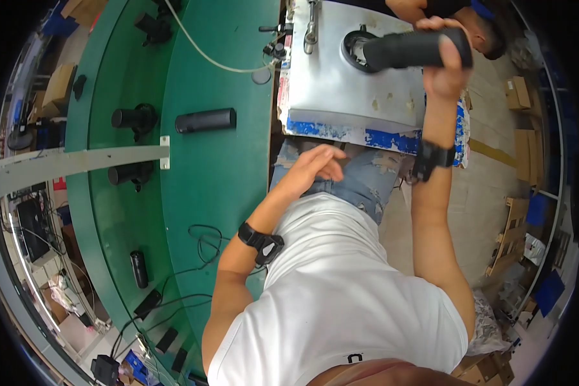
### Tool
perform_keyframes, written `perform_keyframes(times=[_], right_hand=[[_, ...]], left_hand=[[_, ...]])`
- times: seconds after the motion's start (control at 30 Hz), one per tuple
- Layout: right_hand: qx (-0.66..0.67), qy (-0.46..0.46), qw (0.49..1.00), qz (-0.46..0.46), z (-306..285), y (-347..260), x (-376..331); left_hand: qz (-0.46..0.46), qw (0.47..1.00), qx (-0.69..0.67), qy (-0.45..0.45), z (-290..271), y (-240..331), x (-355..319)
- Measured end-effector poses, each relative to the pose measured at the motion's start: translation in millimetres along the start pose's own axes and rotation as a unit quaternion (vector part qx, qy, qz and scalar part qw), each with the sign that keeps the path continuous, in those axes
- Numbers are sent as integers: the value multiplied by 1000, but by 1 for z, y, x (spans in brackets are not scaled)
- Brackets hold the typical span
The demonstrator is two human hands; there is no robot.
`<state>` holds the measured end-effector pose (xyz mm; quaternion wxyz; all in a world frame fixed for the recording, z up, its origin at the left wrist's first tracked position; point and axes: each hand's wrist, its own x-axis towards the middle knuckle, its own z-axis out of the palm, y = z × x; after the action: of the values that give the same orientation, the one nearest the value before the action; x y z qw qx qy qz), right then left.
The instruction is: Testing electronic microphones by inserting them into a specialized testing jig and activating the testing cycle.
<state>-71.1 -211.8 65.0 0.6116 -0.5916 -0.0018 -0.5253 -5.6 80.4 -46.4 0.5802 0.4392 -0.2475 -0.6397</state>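
Observation:
My right hand (445, 69) grips a black cylinder (410, 50) by its right end. The cylinder lies level over a round black-rimmed opening (356, 46) in a grey metal machine plate (341, 83). My left hand (316, 166) hangs free over my jeans, fingers loosely apart, holding nothing. It is close to the edge of the green conveyor belt (219, 174). Both wrists carry black bands. A second black cylinder (205, 120) lies on the belt to the left.
More black cylinders (134, 118) ride on the outer green track, with a small one (139, 269) lower down. A pale hose (199, 51) crosses the belt. Another person's arm (410, 9) reaches in at the top. Cardboard boxes (526, 154) stand on the right.

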Motion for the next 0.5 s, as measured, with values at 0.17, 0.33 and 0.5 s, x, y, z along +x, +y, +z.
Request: perform_keyframes(times=[0.17, 0.33, 0.5], right_hand=[[-180, -78, 980, -28, 9, 58, 13], [-245, -124, 962, 2, 6, 88, 7], [-305, -20, 952, -39, 4, 114, -10]], left_hand=[[-51, 993, -3, 104, -23, -27, -17], [-43, 991, -22, 122, -20, -32, -16], [40, 990, 13, 136, -21, -6, 0]])
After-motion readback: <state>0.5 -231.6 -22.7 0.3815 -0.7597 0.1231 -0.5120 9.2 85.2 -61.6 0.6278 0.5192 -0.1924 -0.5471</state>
